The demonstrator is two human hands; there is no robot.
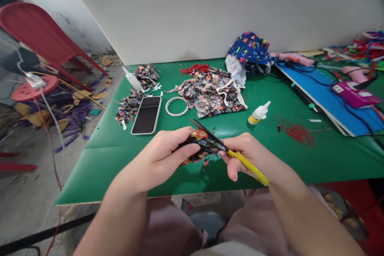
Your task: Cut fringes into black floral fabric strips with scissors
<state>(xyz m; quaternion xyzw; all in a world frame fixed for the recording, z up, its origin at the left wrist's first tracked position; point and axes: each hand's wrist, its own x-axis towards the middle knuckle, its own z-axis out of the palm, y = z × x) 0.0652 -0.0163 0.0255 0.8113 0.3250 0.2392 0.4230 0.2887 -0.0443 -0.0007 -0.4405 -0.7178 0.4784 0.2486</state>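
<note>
My left hand pinches a small piece of black floral fabric just above the near part of the green table. My right hand grips yellow-handled scissors, whose dark blades run up and left across the fabric piece. Small scraps hang below the fabric. Both hands meet near the table's front edge.
A phone lies face up at the left, beside a white ring and floral scraps. A pile of floral cloth, a glue bottle, red thread and a blue board with glue guns lie beyond. A red chair stands left.
</note>
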